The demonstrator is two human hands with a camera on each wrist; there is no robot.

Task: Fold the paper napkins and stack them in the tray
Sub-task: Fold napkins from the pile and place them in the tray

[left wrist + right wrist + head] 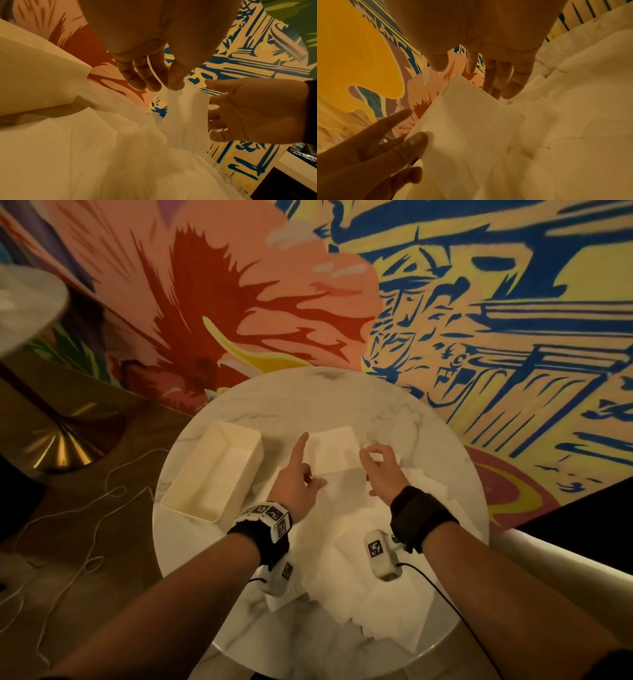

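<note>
The left hand and right hand are each pinching a side of one white paper napkin, lifted above the round marble table. Beside them the cream rectangular plastic tray is looking empty, and loose napkins are waiting unfolded, so I judge the task is only beginning.
</note>
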